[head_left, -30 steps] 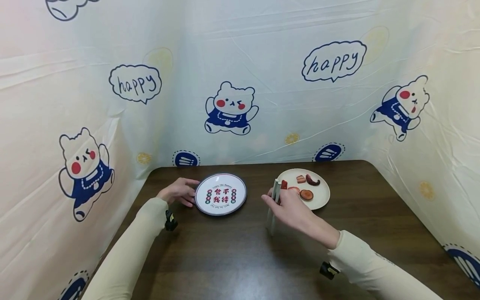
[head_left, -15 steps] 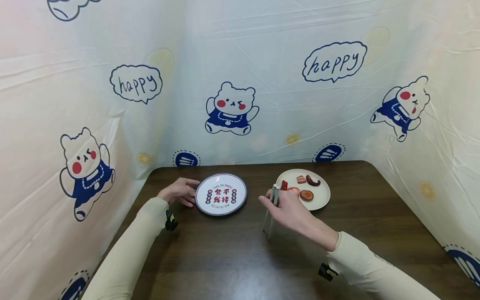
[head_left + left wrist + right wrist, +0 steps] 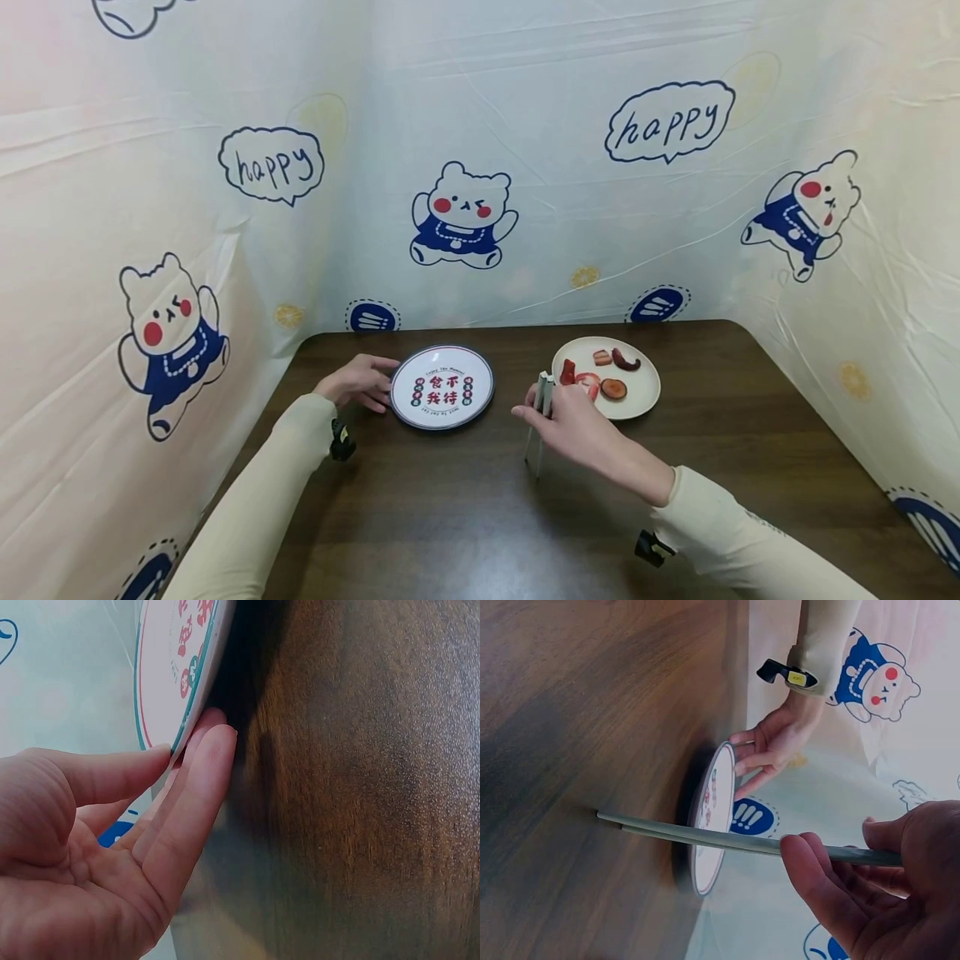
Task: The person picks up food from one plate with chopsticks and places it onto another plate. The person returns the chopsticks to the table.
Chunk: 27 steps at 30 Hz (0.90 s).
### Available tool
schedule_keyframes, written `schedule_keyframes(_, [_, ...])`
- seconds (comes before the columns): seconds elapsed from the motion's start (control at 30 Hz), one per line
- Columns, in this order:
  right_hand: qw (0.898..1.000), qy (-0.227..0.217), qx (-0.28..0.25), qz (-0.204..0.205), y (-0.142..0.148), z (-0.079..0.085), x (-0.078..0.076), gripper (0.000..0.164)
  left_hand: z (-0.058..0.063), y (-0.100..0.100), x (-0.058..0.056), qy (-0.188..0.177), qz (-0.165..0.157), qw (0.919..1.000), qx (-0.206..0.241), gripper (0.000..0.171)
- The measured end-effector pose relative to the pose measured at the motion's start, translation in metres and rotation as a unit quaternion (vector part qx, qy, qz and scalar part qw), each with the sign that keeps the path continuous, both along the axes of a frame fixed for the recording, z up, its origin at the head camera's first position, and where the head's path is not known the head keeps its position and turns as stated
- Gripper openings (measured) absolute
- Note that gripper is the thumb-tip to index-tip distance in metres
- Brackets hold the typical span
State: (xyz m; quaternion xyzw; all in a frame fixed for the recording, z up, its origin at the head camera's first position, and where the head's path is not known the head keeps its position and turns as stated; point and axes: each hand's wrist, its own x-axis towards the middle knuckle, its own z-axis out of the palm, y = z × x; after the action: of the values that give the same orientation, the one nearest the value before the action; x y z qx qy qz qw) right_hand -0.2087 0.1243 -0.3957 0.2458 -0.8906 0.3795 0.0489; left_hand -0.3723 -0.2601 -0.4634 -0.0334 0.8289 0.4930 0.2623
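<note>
A white plate (image 3: 442, 388) with a blue rim and red characters lies at the left of the table. My left hand (image 3: 358, 383) grips its left edge; in the left wrist view the thumb (image 3: 127, 774) is on the rim and fingers are under it. A pair of pale grey-green chopsticks (image 3: 735, 841) is held in my right hand (image 3: 581, 423), their tips pointing down at or just above the wood. Nothing is between the tips. Just beyond this hand sits a cream plate (image 3: 641, 400) bearing several food-like pieces, including a round brown slice (image 3: 613, 389) and a dark curled piece (image 3: 626, 360).
The brown wooden table (image 3: 450, 517) runs back to a pale cloth backdrop (image 3: 555, 208) printed with bears, which also hangs along both sides. Bare wood separates the two plates. A small black device (image 3: 342, 440) is strapped to each wrist.
My right hand has shifted slightly left and nearer with the chopsticks, whose tops have moved left and down. More of the red pieces on the cream plate now shows. The left hand stays still.
</note>
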Motion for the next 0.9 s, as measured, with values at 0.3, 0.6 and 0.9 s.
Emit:
schedule_keyframes(0.3, [0.999,-0.016,-0.03,-0.003,0.003,-0.003,0.002,0.017,0.0,0.0,0.0,0.001,0.005,1.0,0.005,0.057])
schedule_keyframes(0.6, [0.992,-0.018,-0.127,0.002,0.012,-0.001,-0.005,0.015,-0.002,0.0,0.004,0.0,0.01,0.9999,-0.002,0.057])
schedule_keyframes(0.9, [0.982,-0.034,-0.184,-0.01,0.02,0.005,-0.016,0.026,0.0,0.0,0.003,0.001,0.006,1.0,0.002,0.057])
